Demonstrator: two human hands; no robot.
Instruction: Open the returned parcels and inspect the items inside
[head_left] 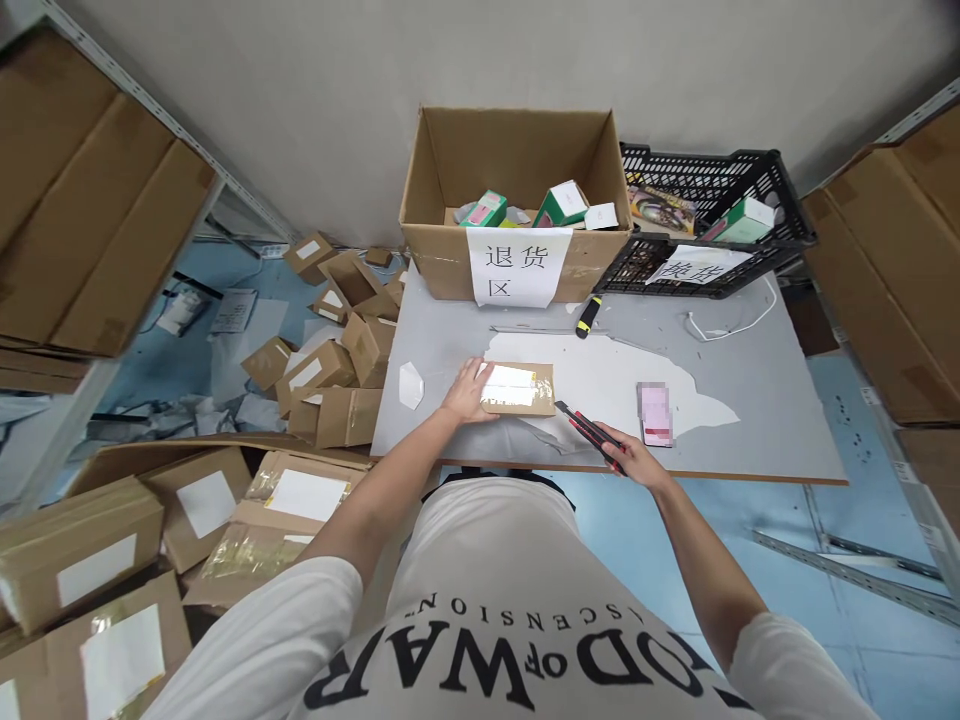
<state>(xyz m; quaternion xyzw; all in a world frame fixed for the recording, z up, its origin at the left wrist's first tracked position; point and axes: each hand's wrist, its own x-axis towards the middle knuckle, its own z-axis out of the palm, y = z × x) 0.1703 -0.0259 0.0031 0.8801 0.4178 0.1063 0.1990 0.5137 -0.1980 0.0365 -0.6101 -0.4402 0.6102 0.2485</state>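
A small cardboard parcel with a white label under clear tape lies flat on the grey table. My left hand rests on the parcel's left end and holds it down. My right hand grips a red and black utility knife, whose tip points at the parcel's near right corner. A phone lies on the table just right of the knife.
A large open carton with a white paper sign holds small green boxes at the table's back. A black plastic crate stands to its right. A marker and a white cable lie nearby. Several opened cartons litter the floor at left.
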